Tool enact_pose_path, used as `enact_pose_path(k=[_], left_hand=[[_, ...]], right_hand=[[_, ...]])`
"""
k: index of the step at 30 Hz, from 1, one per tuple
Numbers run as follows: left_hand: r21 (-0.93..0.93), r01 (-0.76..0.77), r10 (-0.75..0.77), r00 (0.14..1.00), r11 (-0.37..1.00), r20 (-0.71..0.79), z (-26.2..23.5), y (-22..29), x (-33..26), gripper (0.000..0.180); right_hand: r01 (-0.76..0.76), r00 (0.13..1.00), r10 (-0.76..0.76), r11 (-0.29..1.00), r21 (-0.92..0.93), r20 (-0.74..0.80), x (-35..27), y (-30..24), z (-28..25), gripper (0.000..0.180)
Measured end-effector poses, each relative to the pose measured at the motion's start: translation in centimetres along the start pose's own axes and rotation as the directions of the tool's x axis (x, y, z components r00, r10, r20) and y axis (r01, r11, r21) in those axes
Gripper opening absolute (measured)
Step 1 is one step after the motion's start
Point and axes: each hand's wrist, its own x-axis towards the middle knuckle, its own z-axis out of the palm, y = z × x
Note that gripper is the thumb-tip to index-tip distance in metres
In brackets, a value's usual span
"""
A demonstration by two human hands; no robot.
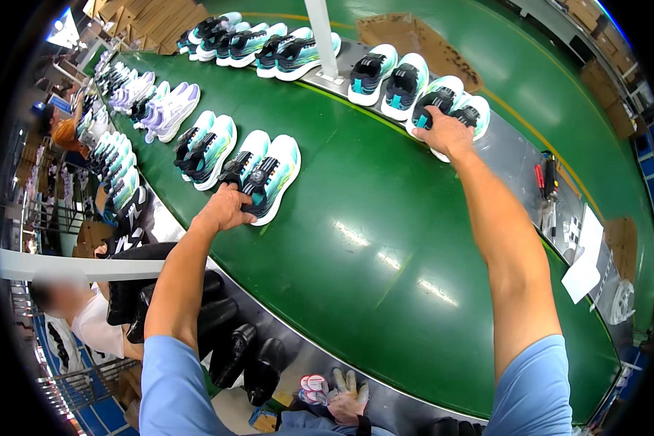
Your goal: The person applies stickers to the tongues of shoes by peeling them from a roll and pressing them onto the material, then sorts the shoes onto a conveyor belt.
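Across the green worktop (356, 291), left hand (225, 208) grips teal-white sneakers (272, 171) at ten o'clock, right hand (447, 134) another pair (443, 87) at two. Pink-white labels (314, 384) at six are illegible.

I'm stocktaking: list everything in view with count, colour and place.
Near sneakers: two, teal-black, left of centre
Far sneakers: two, teal-black, upper right
Other sneakers: many, mostly teal, top and left
Dark shoes: several, black, lower left
Glove: one, pale, bottom
Tools: several, red and black, right
Papers: some, white, right
Table: one, green, centre
Posts: two, white, top and left
Cardboard: several, brown, edges
Co-workers: at least two, left
Left hand: one, bare, on near sneakers
Right hand: one, bare, on far sneakers
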Motion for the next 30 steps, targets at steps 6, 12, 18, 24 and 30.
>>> enact_pose_path(k=[6, 12, 18, 24, 30], left_hand=[[0.158, 0.006, -0.006, 1.0, 0.987, 0.0, 2.5, -3.1, -0.1, 0.046], [0.249, 0.304, -0.244, 0.939, 0.92, -0.242, -0.2, 3.7, -3.0, 0.033], [-0.395, -0.178, -0.044, 0.869, 0.901, -0.492, -3.7, 21.4, -16.1, 0.023], [-0.71, 0.124, 0.168, 0.93, 0.693, 0.326, 9.2, 24.2, -41.1, 0.029], [-0.853, 0.423, -0.408, 0.752, -0.305, 0.518, 20.6, 21.8, -44.7, 0.04]], right_hand=[[0.113, 0.971, -0.118, 0.993, -0.036, -0.206, -4.4, 1.9, 2.4, 0.042], [0.345, 0.867, -0.322, 0.938, -0.007, -0.38, -27.6, 4.7, 7.7, 0.031], [0.233, 0.94, -0.214, 0.972, 0.041, -0.265, -46.9, 4.0, 15.2, 0.038], [0.192, 0.966, -0.163, 0.972, 0.138, -0.201, -54.9, 1.1, 13.4, 0.032], [0.566, 0.807, -0.579, 0.702, 0.432, -0.117, -55.0, -7.7, 18.7, 0.011]])
